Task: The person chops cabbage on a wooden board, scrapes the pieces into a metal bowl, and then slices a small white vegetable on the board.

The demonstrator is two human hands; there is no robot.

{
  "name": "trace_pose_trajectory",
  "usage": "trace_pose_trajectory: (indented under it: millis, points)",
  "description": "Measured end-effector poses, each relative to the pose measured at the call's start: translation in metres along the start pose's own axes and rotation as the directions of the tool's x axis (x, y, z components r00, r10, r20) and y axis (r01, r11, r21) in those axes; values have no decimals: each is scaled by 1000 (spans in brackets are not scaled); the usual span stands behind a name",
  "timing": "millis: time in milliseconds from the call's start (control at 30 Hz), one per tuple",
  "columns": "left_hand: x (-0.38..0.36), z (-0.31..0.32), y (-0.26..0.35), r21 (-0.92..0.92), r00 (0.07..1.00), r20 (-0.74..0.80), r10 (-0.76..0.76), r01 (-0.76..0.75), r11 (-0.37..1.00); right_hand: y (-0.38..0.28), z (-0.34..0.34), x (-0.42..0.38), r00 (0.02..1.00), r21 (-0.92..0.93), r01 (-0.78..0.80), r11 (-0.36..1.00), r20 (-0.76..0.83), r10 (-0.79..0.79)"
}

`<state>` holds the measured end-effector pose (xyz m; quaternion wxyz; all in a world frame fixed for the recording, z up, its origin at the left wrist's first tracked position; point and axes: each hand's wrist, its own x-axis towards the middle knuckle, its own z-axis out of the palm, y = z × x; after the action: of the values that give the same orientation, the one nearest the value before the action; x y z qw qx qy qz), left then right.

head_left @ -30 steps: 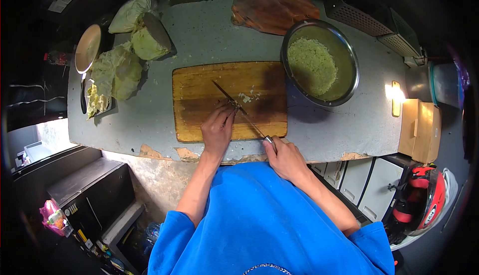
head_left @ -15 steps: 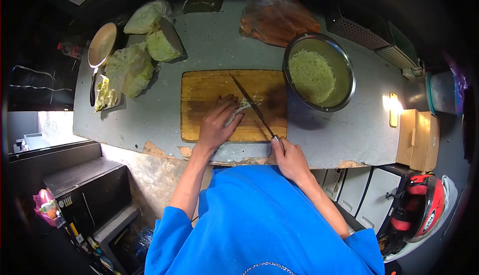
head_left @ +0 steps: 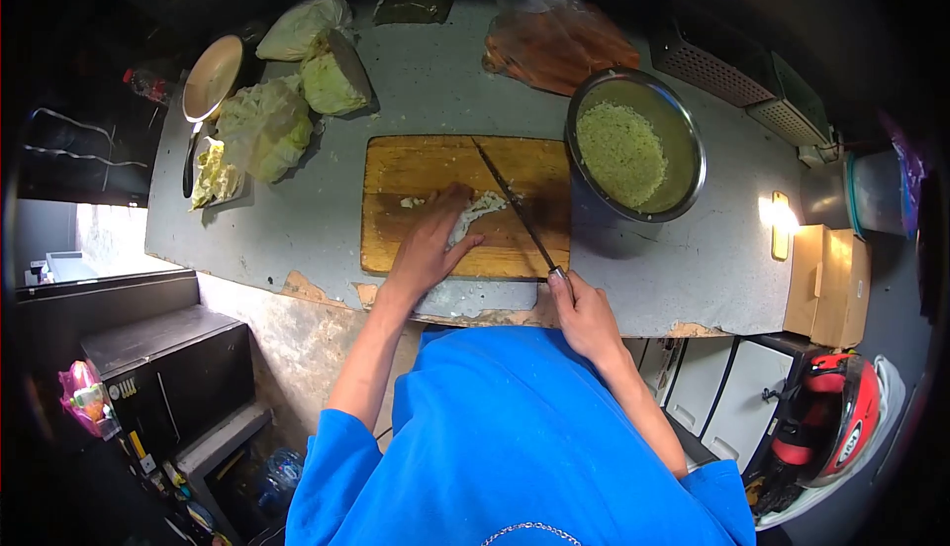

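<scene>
A wooden cutting board [head_left: 396, 165] lies on the grey table near its front edge. My left hand [head_left: 430, 242] rests on the board with thumb and fingers apart, beside pale chopped cabbage [head_left: 482, 207]; its fingertips are blurred. In my right hand [head_left: 584, 313] is the handle of a long knife [head_left: 519, 211], whose blade slants up and left across the board, just right of the cabbage. To the right of the board stands a steel bowl [head_left: 683, 182] with finely chopped cabbage in it.
Cabbage pieces [head_left: 334, 76] and a pan [head_left: 211, 79] are at the back left. A plastic bag of carrots [head_left: 559, 41] lies behind the bowl. Perforated baskets [head_left: 708, 61], a phone-like object [head_left: 781, 225] and a cardboard box [head_left: 836, 284] are on the right.
My left hand has shifted slightly left, off the cabbage, which shows more. My right hand and the knife have moved slightly right. The whole view has shifted a little.
</scene>
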<state>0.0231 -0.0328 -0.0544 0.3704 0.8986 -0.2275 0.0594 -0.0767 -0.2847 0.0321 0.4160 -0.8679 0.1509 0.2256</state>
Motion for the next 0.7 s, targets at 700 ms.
trace_pose_trajectory:
  millis: [700]
  points:
    - [0, 25, 24, 1, 985, -142, -99, 100, 995, 3, -2, -13, 996, -14, -53, 998, 65, 54]
